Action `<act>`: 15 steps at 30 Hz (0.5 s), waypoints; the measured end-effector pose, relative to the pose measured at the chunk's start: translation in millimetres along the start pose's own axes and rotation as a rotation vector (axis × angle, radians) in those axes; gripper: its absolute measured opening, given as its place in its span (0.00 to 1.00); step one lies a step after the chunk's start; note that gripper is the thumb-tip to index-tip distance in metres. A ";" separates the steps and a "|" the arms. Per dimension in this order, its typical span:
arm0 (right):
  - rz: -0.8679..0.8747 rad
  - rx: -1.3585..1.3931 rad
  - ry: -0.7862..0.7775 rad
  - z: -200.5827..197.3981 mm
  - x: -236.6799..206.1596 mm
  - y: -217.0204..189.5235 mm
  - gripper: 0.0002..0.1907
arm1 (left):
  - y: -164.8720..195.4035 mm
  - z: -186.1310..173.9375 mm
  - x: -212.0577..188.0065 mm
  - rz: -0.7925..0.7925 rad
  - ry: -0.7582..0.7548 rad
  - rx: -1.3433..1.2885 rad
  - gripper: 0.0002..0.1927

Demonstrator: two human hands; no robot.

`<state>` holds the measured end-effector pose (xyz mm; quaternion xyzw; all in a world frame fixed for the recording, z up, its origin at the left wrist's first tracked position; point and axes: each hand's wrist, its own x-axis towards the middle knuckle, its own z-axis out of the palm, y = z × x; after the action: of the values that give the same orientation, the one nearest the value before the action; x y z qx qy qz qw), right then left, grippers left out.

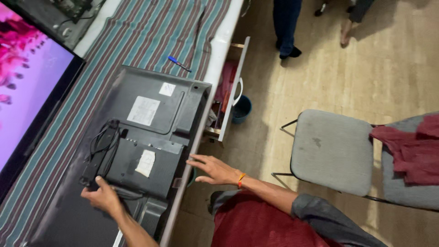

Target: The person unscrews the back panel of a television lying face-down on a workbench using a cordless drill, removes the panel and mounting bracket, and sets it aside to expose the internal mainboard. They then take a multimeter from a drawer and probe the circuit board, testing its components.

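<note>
Left hand [104, 196] lies flat, fingers spread, on the face-down TV [137, 151] by its cable bundle [103, 146], right hand [215, 169] open at the edge beside it; the panel looks broad, stiff, fragile, best gripped by both side edges.

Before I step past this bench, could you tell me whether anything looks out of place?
Yes. The face-down television overhangs the table edge, with the right hand at that edge and the left hand on its back. The drawer hangs open toward the floor space, and a blue screwdriver lies loose.
</note>
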<state>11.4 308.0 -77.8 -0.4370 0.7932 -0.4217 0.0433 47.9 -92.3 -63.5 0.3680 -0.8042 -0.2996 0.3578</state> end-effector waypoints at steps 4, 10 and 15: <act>-0.007 -0.003 -0.015 -1.9 0.3 1.6 0.38 | -1.0 6.0 -1.8 -0.192 -0.075 -0.039 0.27; 0.010 -0.021 -0.059 4.2 -1.1 12.9 0.32 | -10.9 8.7 2.6 0.043 -0.006 0.128 0.28; 0.035 -0.026 -0.101 14.7 -2.4 23.1 0.27 | -9.1 5.9 1.2 -0.209 -0.165 0.053 0.31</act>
<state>4.1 306.5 -104.2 -0.4443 0.8031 -0.3879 0.0852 46.0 -97.0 -73.2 0.4333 -0.7957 -0.3433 0.2474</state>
